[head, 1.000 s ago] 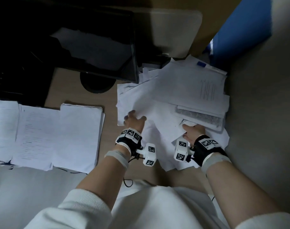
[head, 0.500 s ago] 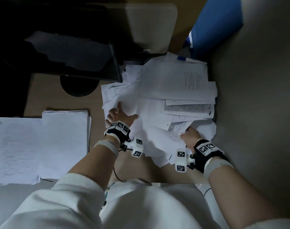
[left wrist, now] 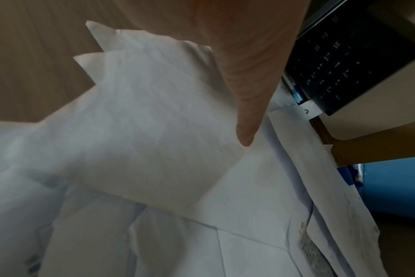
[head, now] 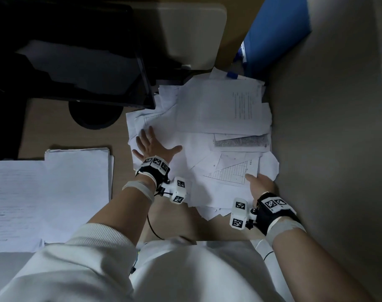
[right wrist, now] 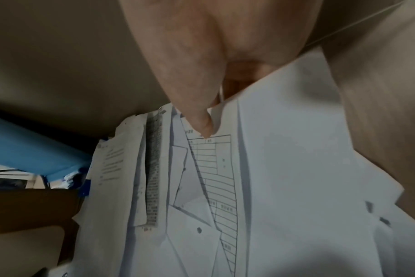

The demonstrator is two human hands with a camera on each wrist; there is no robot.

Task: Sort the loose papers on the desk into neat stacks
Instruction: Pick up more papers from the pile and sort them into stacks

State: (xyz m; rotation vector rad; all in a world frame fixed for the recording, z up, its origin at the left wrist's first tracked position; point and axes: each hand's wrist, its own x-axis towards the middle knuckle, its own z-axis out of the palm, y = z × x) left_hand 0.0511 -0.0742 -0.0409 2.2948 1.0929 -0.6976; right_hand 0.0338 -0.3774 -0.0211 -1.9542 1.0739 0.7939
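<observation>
Since 0.5 s ago the left hand [head: 152, 147] has flattened, fingers spread, onto the loose papers [head: 207, 136] heaped at the counter's [head: 46, 127] right side; right hand [head: 260, 185] now pinches the gridded sheet [head: 231, 173], thumb on top. Best approach, imo: hold the heap down w/ the left, slide the sheet out low. No containers seen; neat stacks [head: 76, 188] lie at left.

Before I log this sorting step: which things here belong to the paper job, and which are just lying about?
Belongs to the job:
- loose paper pile
- neat stacks
- table sheet, pinched by the right hand
- left hand, flat on the pile

Just lying about:
- monitor
- blue folder
</observation>
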